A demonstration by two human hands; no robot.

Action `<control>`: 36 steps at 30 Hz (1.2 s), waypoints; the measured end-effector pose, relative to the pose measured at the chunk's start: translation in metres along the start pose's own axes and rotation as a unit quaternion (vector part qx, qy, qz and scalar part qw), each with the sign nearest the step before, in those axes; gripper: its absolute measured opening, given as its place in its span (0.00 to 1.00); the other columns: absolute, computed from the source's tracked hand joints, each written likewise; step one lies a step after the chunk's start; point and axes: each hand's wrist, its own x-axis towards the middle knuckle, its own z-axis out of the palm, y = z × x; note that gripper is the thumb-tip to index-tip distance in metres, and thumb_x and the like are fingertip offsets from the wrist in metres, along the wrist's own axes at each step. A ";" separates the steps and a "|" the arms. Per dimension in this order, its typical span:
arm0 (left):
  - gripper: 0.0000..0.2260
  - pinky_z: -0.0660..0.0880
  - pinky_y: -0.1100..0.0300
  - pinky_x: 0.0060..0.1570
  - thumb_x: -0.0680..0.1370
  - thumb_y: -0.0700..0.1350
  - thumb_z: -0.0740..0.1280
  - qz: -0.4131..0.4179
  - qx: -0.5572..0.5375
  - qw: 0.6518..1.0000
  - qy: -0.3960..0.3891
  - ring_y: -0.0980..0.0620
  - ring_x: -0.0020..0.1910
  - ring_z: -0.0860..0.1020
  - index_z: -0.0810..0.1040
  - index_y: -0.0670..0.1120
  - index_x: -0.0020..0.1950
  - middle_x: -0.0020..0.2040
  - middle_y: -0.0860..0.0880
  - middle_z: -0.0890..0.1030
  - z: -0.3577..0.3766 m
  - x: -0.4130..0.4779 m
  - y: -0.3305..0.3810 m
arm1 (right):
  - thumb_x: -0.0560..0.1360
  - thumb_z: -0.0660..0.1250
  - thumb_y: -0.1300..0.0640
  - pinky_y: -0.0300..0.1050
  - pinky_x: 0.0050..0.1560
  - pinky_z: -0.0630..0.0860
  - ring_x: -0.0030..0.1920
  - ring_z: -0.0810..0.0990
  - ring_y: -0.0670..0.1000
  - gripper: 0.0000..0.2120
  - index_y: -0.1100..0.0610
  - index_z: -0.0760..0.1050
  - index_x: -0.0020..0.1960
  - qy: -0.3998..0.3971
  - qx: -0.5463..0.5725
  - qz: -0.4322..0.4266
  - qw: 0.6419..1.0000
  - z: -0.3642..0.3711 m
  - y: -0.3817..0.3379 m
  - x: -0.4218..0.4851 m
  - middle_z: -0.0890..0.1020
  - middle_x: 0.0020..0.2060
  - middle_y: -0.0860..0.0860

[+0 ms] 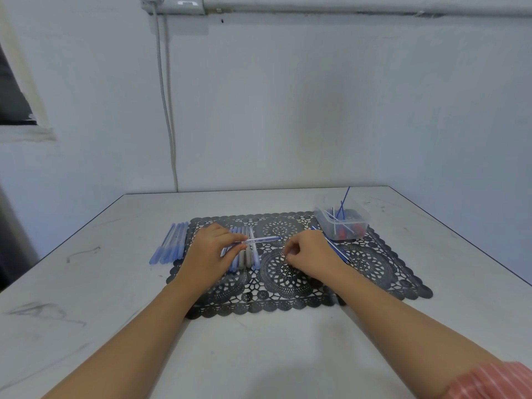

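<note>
One salmon striped sleeve (501, 378) is seen nearest, on the right forearm, and both bare forearms are stretched over the white counter (86, 283). One black lace-patterned placemat (388, 283) is spread on the counter.

Over it, the left grip (211, 251) is curled round one clear plastic pen with a blue tip (262, 239). The pen is held level and crosswise, its tip pointed at the right grip (309, 254) and kept near it but apart. The right grip's fingers are curled in, with thumb and forefinger brought together; whether anything small is pinched cannot be told.

Beneath the held pen, a row of capped blue and grey pens (244, 257) is laid on the placemat. It is partly covered by the left grip, so no count can be given. Left of the placemat, about five pale blue capped pens (169, 249) are laid side by side on the counter. A few thin blue refills (339, 251) are laid just beyond the right grip.

Farther back, one clear plastic tub (319, 218) is set on the placemat's far right corner, with refills and red parts inside. Two grey cables (165, 96) are run down the wall.
</note>
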 end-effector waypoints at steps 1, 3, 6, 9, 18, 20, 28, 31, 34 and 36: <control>0.16 0.69 0.59 0.42 0.74 0.55 0.61 -0.001 0.001 1.000 -0.001 0.58 0.39 0.71 0.84 0.47 0.49 0.38 0.54 0.81 0.000 0.000 0.000 | 0.71 0.65 0.64 0.34 0.45 0.72 0.41 0.78 0.45 0.10 0.57 0.82 0.48 0.010 0.008 0.001 1.000 0.000 0.001 0.000 0.83 0.43 0.52; 0.16 0.69 0.59 0.42 0.74 0.55 0.61 -0.003 0.000 1.000 -0.002 0.58 0.39 0.71 0.84 0.47 0.49 0.38 0.54 0.81 0.000 0.000 0.000 | 0.71 0.65 0.64 0.34 0.44 0.72 0.38 0.76 0.43 0.09 0.57 0.82 0.48 0.034 0.028 0.003 0.999 0.000 0.001 0.001 0.82 0.41 0.50; 0.16 0.68 0.60 0.43 0.74 0.55 0.62 -0.004 0.000 1.000 -0.004 0.59 0.39 0.71 0.84 0.48 0.49 0.38 0.55 0.81 0.000 -0.001 -0.001 | 0.73 0.67 0.64 0.35 0.45 0.73 0.37 0.75 0.42 0.08 0.57 0.81 0.49 0.071 0.078 0.000 0.994 -0.001 0.001 0.002 0.80 0.39 0.48; 0.11 0.69 0.59 0.43 0.74 0.52 0.66 -0.004 0.004 1.000 -0.004 0.58 0.39 0.71 0.84 0.48 0.50 0.38 0.54 0.81 0.001 -0.001 -0.001 | 0.73 0.68 0.64 0.34 0.42 0.76 0.37 0.80 0.46 0.10 0.56 0.80 0.53 0.090 0.167 0.007 0.982 -0.001 0.000 0.002 0.81 0.39 0.48; 0.09 0.68 0.61 0.43 0.73 0.48 0.69 -0.001 -0.006 1.000 -0.008 0.58 0.40 0.71 0.84 0.47 0.50 0.37 0.53 0.80 -0.002 0.000 0.003 | 0.71 0.71 0.65 0.32 0.39 0.78 0.31 0.80 0.42 0.11 0.56 0.81 0.51 0.088 0.279 0.013 0.956 0.001 -0.003 -0.001 0.82 0.36 0.46; 0.13 0.67 0.65 0.42 0.74 0.53 0.65 0.002 -0.012 1.000 -0.010 0.60 0.40 0.69 0.84 0.47 0.49 0.37 0.54 0.80 -0.003 0.000 0.005 | 0.71 0.70 0.66 0.30 0.36 0.76 0.29 0.79 0.39 0.11 0.57 0.81 0.51 0.085 0.293 0.011 0.952 0.001 -0.003 -0.001 0.82 0.35 0.46; 0.17 0.71 0.58 0.40 0.74 0.55 0.61 0.003 -0.021 1.000 -0.015 0.58 0.39 0.70 0.84 0.46 0.51 0.36 0.53 0.80 -0.004 0.000 0.005 | 0.72 0.68 0.67 0.30 0.37 0.76 0.30 0.78 0.37 0.11 0.57 0.81 0.51 0.080 0.306 -0.005 0.949 0.001 -0.003 -0.001 0.82 0.36 0.48; 0.17 0.72 0.57 0.39 0.74 0.54 0.61 0.007 -0.023 1.000 -0.017 0.55 0.38 0.72 0.83 0.46 0.52 0.36 0.54 0.79 -0.005 0.000 0.005 | 0.73 0.67 0.67 0.31 0.39 0.76 0.30 0.78 0.37 0.11 0.56 0.81 0.52 0.080 0.293 -0.018 0.953 0.003 -0.001 0.000 0.82 0.36 0.46; 0.13 0.72 0.58 0.39 0.73 0.50 0.68 0.012 -0.021 1.000 -0.017 0.54 0.37 0.72 0.83 0.45 0.52 0.36 0.55 0.78 -0.005 0.000 0.004 | 0.75 0.65 0.66 0.33 0.42 0.78 0.31 0.77 0.38 0.11 0.55 0.80 0.53 0.078 0.266 -0.038 0.960 0.003 -0.001 -0.001 0.82 0.36 0.47; 0.10 0.71 0.60 0.40 0.72 0.46 0.70 0.013 -0.022 1.000 -0.014 0.55 0.38 0.71 0.83 0.44 0.52 0.37 0.57 0.77 -0.005 0.000 0.004 | 0.76 0.63 0.65 0.35 0.42 0.79 0.31 0.77 0.40 0.11 0.55 0.80 0.53 0.077 0.250 -0.052 0.964 0.003 0.000 0.000 0.82 0.36 0.49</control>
